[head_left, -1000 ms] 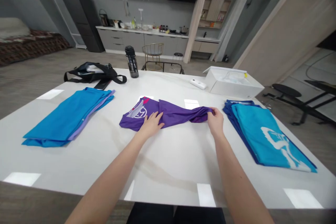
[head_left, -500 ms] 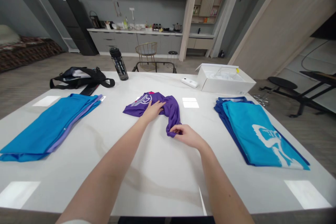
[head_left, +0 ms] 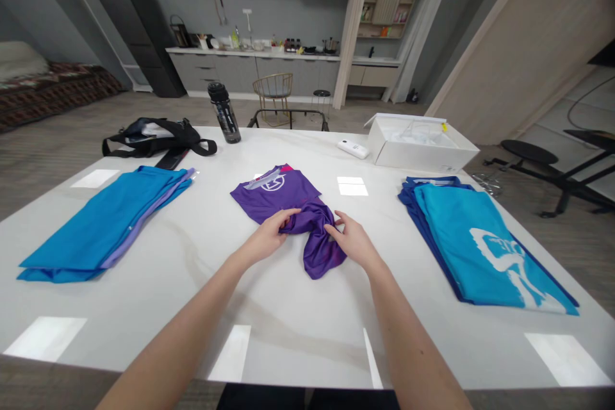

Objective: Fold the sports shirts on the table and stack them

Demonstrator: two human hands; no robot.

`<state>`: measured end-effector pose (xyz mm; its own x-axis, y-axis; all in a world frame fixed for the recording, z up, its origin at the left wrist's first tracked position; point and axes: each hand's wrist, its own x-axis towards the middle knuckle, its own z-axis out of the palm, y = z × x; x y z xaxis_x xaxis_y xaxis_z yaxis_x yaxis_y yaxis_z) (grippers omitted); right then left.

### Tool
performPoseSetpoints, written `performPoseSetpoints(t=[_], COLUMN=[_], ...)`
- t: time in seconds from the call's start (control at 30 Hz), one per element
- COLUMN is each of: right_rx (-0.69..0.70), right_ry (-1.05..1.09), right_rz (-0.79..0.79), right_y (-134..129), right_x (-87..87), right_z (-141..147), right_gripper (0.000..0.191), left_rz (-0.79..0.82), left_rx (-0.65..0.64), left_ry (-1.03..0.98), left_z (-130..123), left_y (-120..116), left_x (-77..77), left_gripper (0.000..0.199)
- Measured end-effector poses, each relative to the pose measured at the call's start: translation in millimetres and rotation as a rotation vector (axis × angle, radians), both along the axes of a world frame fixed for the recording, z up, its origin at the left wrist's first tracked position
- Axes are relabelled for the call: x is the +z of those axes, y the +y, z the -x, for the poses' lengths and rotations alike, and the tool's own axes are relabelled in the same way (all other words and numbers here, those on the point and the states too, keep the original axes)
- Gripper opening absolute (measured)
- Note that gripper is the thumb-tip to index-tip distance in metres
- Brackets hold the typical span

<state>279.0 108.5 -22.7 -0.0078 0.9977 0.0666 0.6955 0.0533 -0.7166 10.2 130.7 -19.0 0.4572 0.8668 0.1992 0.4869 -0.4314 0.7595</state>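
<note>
A purple garment with a white circular logo lies crumpled on the white table, its upper part flatter and its near end bunched. My left hand is at the left side of the bunched part, thumb and fingers closed on a fold. On the right side, my right hand touches the same garment with thumb and index finger apart, the fold between them not pinched. Folded blue garments rest at the left, with a lilac layer among them. Blue and navy garments are stacked at the right.
Along the far side are a black bag, a dark bottle, a white device and an open white box. A phone lies by the bag. Beyond the table stands a chair.
The purple garment's near end has come closer and spread out, and its logo part shows more. My left hand has moved nearer; my right hand has shifted up and right, its fingers opening.
</note>
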Motion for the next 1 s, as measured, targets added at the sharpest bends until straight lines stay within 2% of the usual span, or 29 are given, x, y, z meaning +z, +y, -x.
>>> performPoseSetpoints(t=[0.13,0.27,0.4,0.5,0.57,0.67,0.73,0.8,0.87,0.93,0.97,1.0], right_rx=[0.164,0.153,0.121,0.097,0.138,0.289,0.430,0.626,0.863,1.017,1.014,0.947], right_ry=[-0.065,-0.032,0.146,0.356,0.501,0.628,0.636,0.598,0.533,0.487,0.489,0.502], right_rz=[0.061,0.044,0.024,-0.004,0.021,0.177,0.335,0.504,0.663,0.783,0.799,0.765], right_y=[-5,-5,-2,-2,-5,-13,-20,-27,-33,-38,-39,-39], right_x=[1.6,-2.5,-6.3,-1.4,6.1,21.1,31.8,42.1,50.7,55.1,54.8,52.5], right_z=[11,13,11,13,14,15,15,15,17,19,20,21], right_gripper=[0.025,0.020,0.023,0.029,0.033,0.038,0.040,0.037,0.035,0.039,0.041,0.042], left_rz=[0.080,0.080,-0.044,-0.041,0.057,0.287,0.424,0.534,0.639,0.760,0.826,0.888], left_rx=[0.022,0.075,0.089,0.173,0.180,0.163,0.182,0.182,0.089,-0.112,-0.239,-0.367], left_ry=[0.031,0.087,0.107,-0.028,-0.216,-0.527,-0.673,-0.704,-0.616,-0.464,-0.388,-0.317], left_z=[22,28,23,18,15,12,14,19,32,52,63,75], left_y=[-18,-20,-16,-17,-18,-21,-22,-23,-22,-22,-21,-21], left_x=[0.0,-4.0,-9.0,-10.3,-8.3,-1.2,5.7,13.9,22.9,31.7,35.6,39.2], left_gripper=[0.070,0.072,0.038,0.026,0.029,0.046,0.061,0.071,0.075,0.075,0.074,0.074])
